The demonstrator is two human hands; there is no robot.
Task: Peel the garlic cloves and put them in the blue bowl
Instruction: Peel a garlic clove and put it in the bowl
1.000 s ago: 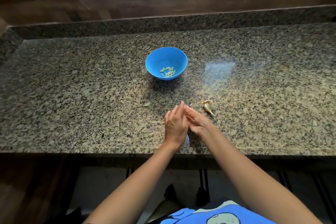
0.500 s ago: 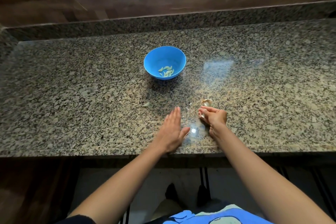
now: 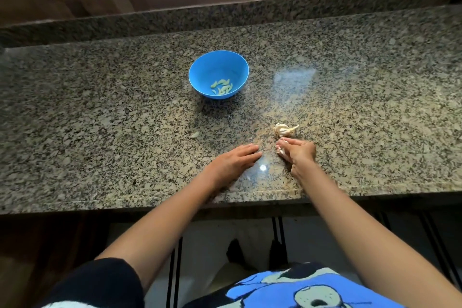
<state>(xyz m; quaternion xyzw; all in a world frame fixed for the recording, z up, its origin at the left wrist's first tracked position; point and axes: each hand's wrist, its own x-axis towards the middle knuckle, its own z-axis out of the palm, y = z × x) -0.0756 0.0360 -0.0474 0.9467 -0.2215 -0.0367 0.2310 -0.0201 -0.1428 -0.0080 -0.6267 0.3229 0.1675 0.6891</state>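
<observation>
A blue bowl (image 3: 232,65) stands on the granite counter (image 3: 100,132) and holds several pale peeled cloves (image 3: 222,87). The rest of a garlic bulb (image 3: 284,129) lies on the counter to the bowl's front right. Just in front of the bulb, my right hand (image 3: 298,154) pinches a small garlic clove (image 3: 280,151) at its fingertips. My left hand (image 3: 235,161) lies flat on the counter to the left, fingers straight, holding nothing.
A single scrap of garlic or peel (image 3: 194,135) lies on the counter left of the hands. The counter's front edge (image 3: 175,204) runs just under my wrists. A raised granite ledge (image 3: 225,15) and a wood wall close off the back.
My hands have come apart. The right hand went to the bulb and came back a little with a clove pinched in it. The left hand dropped flat onto the counter.
</observation>
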